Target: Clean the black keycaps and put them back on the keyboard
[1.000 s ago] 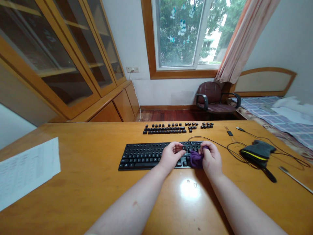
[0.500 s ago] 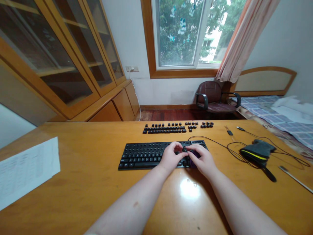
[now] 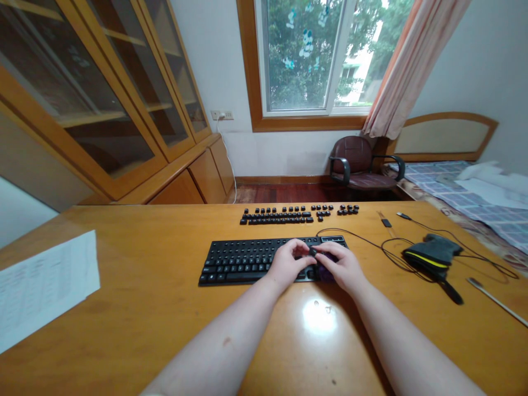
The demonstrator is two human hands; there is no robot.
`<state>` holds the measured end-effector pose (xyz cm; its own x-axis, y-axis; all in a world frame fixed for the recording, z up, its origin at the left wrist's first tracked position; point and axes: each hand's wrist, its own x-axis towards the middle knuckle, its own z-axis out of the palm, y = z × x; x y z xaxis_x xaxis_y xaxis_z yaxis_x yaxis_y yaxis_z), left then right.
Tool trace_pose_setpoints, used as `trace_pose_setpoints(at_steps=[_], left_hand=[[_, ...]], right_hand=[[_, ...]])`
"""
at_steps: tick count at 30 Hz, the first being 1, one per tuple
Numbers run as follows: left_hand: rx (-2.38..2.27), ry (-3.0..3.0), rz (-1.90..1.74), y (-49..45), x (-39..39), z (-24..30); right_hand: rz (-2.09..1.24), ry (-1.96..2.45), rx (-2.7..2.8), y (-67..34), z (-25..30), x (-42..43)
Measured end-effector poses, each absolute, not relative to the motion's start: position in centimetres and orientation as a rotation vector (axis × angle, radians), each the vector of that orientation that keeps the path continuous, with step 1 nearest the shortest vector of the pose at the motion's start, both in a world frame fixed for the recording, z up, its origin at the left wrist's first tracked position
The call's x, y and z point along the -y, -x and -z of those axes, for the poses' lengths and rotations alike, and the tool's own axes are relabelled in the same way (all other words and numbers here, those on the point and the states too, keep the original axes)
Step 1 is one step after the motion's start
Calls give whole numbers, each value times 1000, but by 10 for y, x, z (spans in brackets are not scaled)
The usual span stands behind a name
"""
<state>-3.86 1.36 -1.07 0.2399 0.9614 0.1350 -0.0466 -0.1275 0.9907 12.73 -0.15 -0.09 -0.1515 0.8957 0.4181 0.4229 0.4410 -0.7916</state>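
Observation:
A black keyboard (image 3: 243,260) lies on the wooden desk (image 3: 144,286), several of its keys taken off. Over its right part my left hand (image 3: 287,265) and my right hand (image 3: 344,268) meet, fingers curled. A small black keycap (image 3: 313,252) is pinched between their fingertips. A purple cloth (image 3: 325,268) is bunched under my right palm, mostly hidden. Loose black keycaps (image 3: 289,215) lie in rows behind the keyboard.
White paper sheets (image 3: 43,286) lie at the desk's left edge. At the right are a cable (image 3: 391,250), a dark pouch with a yellow stripe (image 3: 433,256), a thin metal tool (image 3: 495,300) and a small black piece (image 3: 386,223). A chair (image 3: 358,165) and bed stand behind.
My right hand has moved left and closed over the purple cloth, which was showing a second ago. Both hands' fingertips now meet on one keycap.

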Motion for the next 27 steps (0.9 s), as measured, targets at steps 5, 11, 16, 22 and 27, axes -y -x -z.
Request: trace_pose_setpoints(at_steps=[5,11,16,22,27], left_hand=[[-955,-1436,-1148,39,-11,5],[-1033,-1496,-1155,38,-12,9],[-1101,-1631,-1231,39,-11,10],[-1393,-2214,-1132,43,-3,1],[-1477,-2350,-968,41,-4,8]], right_hand=[[-561,1133,1793,-128,1,1],[-448,1170,1847,-128,2,2],[-350,1285,1872,-130,5,-4],[-209,1460,1982,-131,12,-13],[-185,1488,2072,-131,15,-15]])
